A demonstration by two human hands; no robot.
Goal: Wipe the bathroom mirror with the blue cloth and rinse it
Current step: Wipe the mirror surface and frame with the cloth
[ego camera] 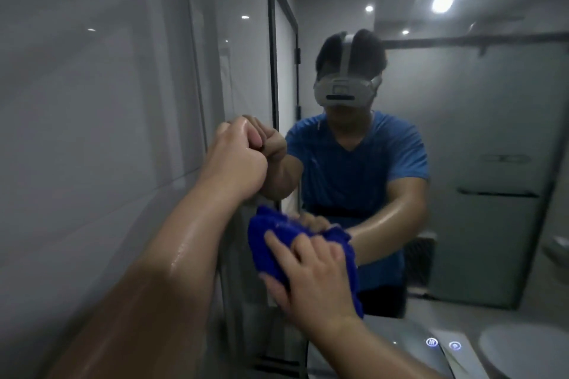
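Left hand [237, 160] fisted empty against the mirror [462, 132]; right hand [314, 274], grip spread, presses the bunched deep-blue cloth [268, 243].

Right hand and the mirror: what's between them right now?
The blue cloth, bunched up. The right hand presses it against the mirror with spread fingers, so no bare gap is visible between them. The head view shows this.

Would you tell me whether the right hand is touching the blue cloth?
Touching. The head view shows the right hand lying spread directly on the blue cloth, pressing it against the mirror.
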